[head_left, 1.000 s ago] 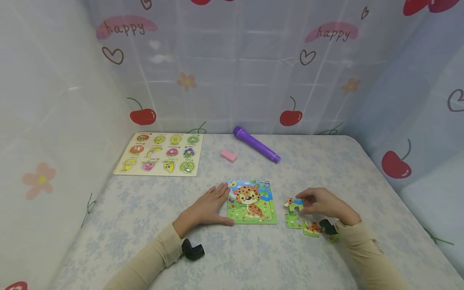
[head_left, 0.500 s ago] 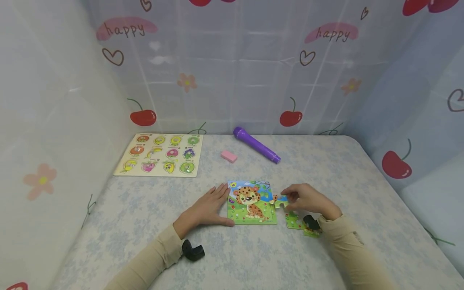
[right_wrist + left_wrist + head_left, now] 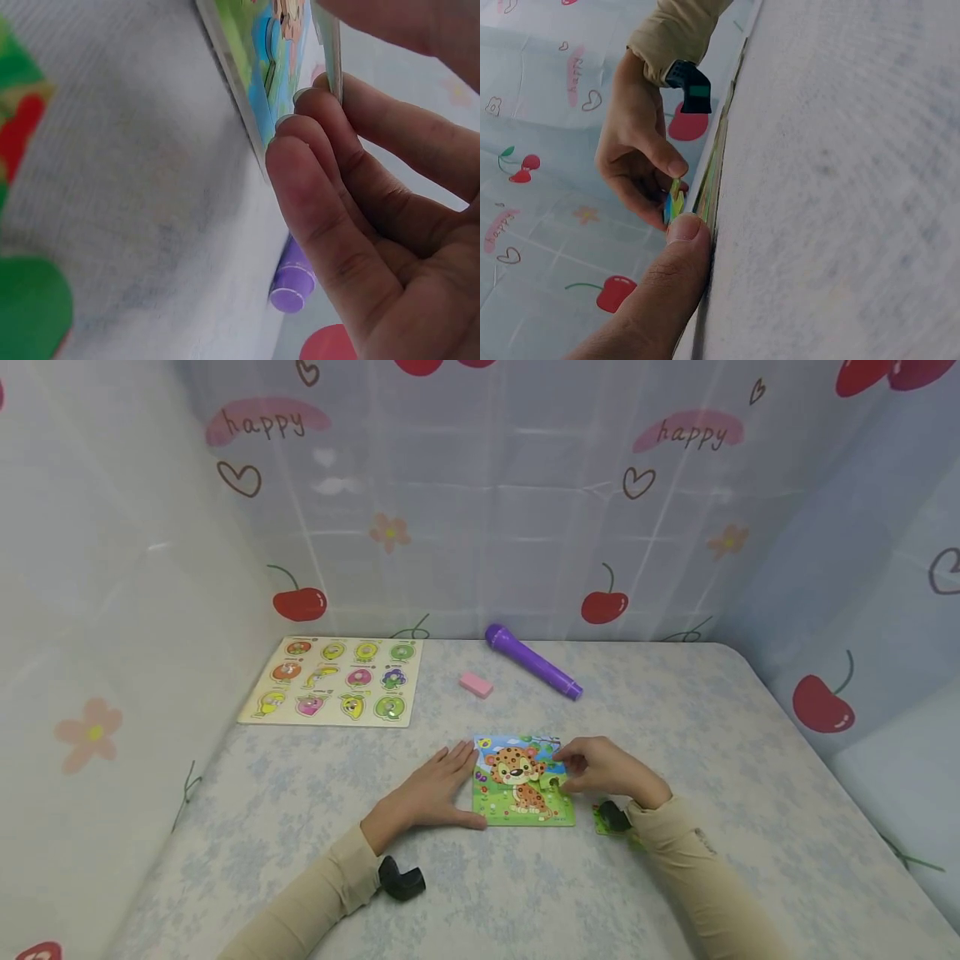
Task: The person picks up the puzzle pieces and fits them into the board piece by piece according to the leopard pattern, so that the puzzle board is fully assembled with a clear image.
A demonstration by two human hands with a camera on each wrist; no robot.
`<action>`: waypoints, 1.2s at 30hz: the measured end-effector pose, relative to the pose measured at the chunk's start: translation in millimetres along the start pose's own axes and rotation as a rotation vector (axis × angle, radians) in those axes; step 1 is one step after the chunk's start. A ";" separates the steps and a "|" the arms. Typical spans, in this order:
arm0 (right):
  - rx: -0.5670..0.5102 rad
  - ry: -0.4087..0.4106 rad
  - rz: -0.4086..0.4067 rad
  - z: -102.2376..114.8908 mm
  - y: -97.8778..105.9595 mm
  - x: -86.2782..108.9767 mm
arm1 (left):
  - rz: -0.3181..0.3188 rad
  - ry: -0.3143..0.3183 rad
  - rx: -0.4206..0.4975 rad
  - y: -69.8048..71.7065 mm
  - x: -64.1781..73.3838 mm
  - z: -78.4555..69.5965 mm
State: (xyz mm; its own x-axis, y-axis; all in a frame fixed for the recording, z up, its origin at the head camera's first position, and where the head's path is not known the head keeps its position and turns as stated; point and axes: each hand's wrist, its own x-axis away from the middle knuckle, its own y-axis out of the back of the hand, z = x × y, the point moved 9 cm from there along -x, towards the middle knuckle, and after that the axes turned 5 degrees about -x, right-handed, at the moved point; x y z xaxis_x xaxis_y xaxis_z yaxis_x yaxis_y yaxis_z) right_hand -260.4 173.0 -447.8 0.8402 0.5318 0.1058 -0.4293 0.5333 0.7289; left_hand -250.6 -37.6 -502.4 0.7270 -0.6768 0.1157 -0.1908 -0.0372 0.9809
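A square puzzle board (image 3: 517, 810) with a spotted leopard cub lies on the table. My left hand (image 3: 431, 793) rests flat at its left side, fingers along the edge and thumb at the lower left corner. In the left wrist view the left thumb (image 3: 667, 277) presses the board's edge. My right hand (image 3: 611, 772) pinches a puzzle piece (image 3: 551, 783) between thumb and fingers, over the board's right part. The right wrist view shows that piece (image 3: 334, 64) edge-on, tilted, close to the board. Loose puzzle pieces (image 3: 603, 827) lie partly hidden under the right wrist.
A fruit puzzle board (image 3: 330, 685) lies at the back left. A pink block (image 3: 476, 685) and a purple toy microphone (image 3: 534, 662) lie behind the leopard board. Patterned curtains (image 3: 480, 527) enclose the table's back and sides.
The right hand has moved left, carrying the puzzle piece from beside the loose pieces to over the leopard board's right part. The left hand has stayed at the board's left edge.
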 end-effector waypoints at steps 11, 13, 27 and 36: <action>0.016 0.006 0.034 2.0 -6.0 -9.6 | -0.005 -0.009 -0.001 1.5 1.2 -1.9; 0.023 0.004 0.037 2.8 -6.9 -10.4 | -0.002 -0.010 -0.004 1.6 0.9 -2.0; 0.068 -0.025 0.052 0.4 -8.4 -13.6 | -0.008 -0.001 -0.011 1.6 1.0 -1.5; 0.038 -0.052 0.060 3.1 -7.7 -12.5 | -0.010 0.001 -0.021 -0.6 -0.8 0.3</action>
State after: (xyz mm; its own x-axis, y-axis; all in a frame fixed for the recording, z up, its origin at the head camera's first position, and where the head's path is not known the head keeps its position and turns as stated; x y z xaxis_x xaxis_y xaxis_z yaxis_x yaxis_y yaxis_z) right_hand -266.6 160.2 -452.6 0.8299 0.5266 0.1842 -0.4672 0.4755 0.7454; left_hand -251.2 -37.3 -503.1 0.7296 -0.6755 0.1066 -0.1701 -0.0282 0.9850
